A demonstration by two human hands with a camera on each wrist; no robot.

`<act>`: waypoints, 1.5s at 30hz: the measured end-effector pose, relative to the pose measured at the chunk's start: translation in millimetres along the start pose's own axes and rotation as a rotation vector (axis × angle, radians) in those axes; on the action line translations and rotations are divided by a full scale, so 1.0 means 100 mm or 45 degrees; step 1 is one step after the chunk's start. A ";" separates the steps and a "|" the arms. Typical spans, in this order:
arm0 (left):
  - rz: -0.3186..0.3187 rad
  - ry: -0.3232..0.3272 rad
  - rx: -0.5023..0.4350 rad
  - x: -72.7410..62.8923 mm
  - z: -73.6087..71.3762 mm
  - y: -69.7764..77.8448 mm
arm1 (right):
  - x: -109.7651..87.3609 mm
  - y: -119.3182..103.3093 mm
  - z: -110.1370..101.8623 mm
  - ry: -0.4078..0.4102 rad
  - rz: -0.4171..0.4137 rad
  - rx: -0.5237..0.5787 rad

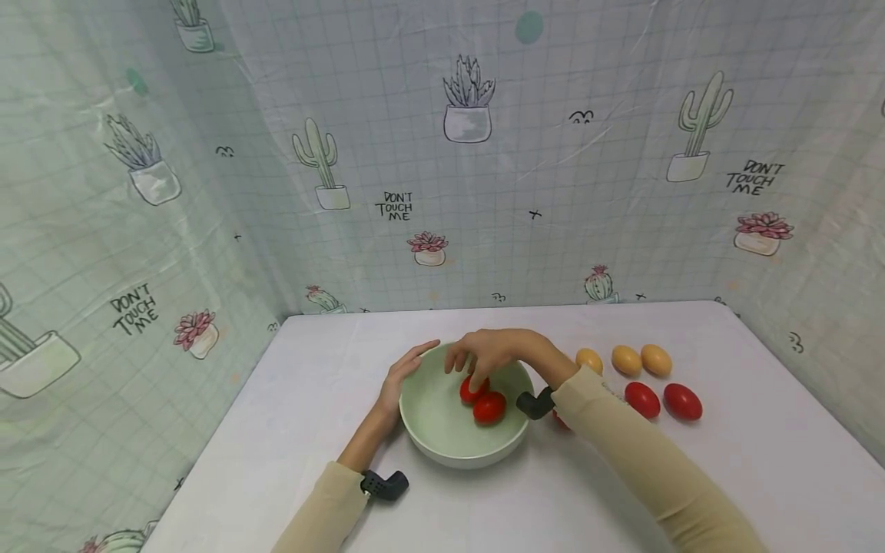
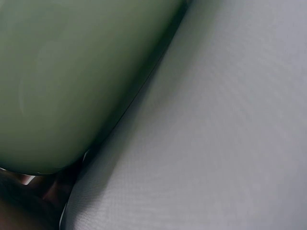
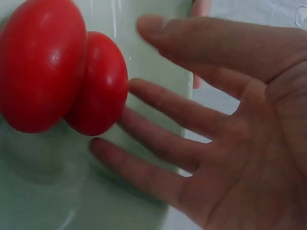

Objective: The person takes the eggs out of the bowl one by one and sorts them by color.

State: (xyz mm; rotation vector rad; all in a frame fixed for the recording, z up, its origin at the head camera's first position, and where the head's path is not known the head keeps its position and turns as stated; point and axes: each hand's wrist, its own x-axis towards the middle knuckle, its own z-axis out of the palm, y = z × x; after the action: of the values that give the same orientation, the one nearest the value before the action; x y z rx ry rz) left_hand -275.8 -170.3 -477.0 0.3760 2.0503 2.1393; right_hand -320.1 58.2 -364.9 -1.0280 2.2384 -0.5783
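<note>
A pale green bowl (image 1: 439,430) stands on the white table with two glossy red eggs (image 1: 489,408) inside, lying side by side. Along the bowl's left side rests my left hand (image 1: 398,384), its fingers extended against the rim. In the left wrist view the bowl's outer wall (image 2: 72,81) fills the upper left, and only a dark bit of the hand (image 2: 29,206) shows. My right hand (image 1: 492,350) reaches over the far rim into the bowl. From the right wrist, that hand (image 3: 230,139) has its fingers spread, fingertips right at the smaller-looking red egg (image 3: 103,86), gripping nothing.
Right of the bowl lie three yellow eggs (image 1: 626,360) in a row and two red eggs (image 1: 642,400) in front of them. Another red egg (image 1: 561,421) is mostly hidden under the right forearm. A cactus-print sheet (image 1: 525,177) hangs behind the table (image 1: 332,369).
</note>
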 end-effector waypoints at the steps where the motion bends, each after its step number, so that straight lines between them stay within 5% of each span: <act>1: 0.004 -0.004 -0.005 0.00 0.00 0.00 | 0.01 0.01 0.01 -0.003 0.022 -0.008; 15: -0.012 -0.007 0.021 -0.02 0.01 0.04 | 0.18 -0.03 0.12 -0.055 0.210 -0.059; 29: 0.004 -0.021 -0.004 0.01 -0.02 0.01 | 0.21 -0.07 0.09 -0.079 0.190 -0.050; 35: 0.003 -0.002 0.027 -0.01 -0.01 0.02 | 0.13 -0.11 0.03 -0.017 0.133 -0.065; 45: -0.010 0.009 0.026 -0.01 0.00 0.02 | -0.16 -0.15 -0.07 0.054 -0.065 0.113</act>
State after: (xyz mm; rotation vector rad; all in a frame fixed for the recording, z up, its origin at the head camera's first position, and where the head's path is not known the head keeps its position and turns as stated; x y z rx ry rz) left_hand -275.0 -170.8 -475.4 0.3629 2.0754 2.1190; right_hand -308.7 62.3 -345.5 -1.0392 2.2071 -0.7212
